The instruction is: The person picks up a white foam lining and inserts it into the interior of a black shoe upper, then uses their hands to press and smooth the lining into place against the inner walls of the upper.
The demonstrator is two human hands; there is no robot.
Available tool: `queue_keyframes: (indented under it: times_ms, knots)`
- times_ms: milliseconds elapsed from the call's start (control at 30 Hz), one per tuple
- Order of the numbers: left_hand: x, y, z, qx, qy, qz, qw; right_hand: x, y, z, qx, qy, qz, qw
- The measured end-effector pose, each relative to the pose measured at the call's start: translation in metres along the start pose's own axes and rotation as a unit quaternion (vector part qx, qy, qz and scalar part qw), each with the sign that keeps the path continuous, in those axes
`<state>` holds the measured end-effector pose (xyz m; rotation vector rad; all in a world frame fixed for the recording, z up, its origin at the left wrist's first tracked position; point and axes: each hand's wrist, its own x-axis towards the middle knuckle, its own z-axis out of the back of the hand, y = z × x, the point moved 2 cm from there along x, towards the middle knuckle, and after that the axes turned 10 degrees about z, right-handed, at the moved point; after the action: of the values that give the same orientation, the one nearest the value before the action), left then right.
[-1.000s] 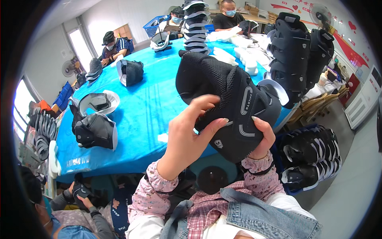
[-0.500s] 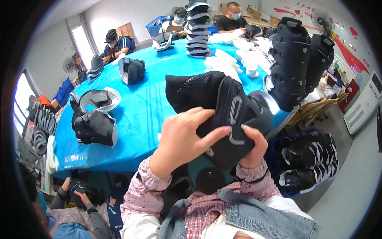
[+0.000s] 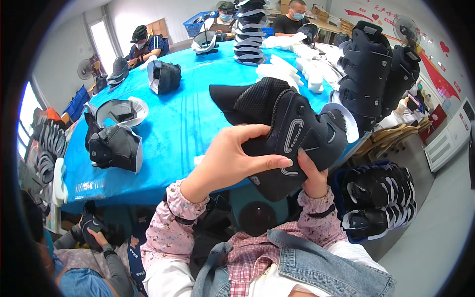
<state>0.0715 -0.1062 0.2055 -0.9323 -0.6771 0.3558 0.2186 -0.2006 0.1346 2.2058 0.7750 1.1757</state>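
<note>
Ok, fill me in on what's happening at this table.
A person holds a black padded boot up over the edge of a blue table with both bare hands. The left hand grips its near side, fingers spread across it; the right hand supports it from below. More black boots lie on the table, one at the left, and a tall stack stands at the right. Other people sit at the far end.

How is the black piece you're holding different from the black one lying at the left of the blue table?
The held piece is lifted above the blue table, gripped by the left hand and right hand; the left piece rests untouched on the cloth. The held one shows mesh and pale outline marks; the other shows a pale rim. Both are black padded.
</note>
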Motion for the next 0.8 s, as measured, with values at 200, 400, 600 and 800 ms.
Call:
queue_keyframes:
  times_ms: [200,400,600,800]
  knots:
    - [0.0,0.005,0.005,-0.094,0.095,0.163,0.978,0.008,-0.006,-0.001,-0.143,0.08,0.009,0.986]
    - [0.018,0.027,0.008,0.079,0.01,0.051,0.996,0.018,-0.035,0.01,-0.152,0.025,-0.048,0.987]
    - [0.017,0.099,0.026,0.411,-0.113,-0.106,0.898,0.009,-0.057,0.056,-0.292,0.258,-0.292,0.873]
    - [0.02,0.134,0.025,0.415,0.057,0.026,0.908,0.071,-0.064,-0.008,-0.508,0.467,0.263,0.675]
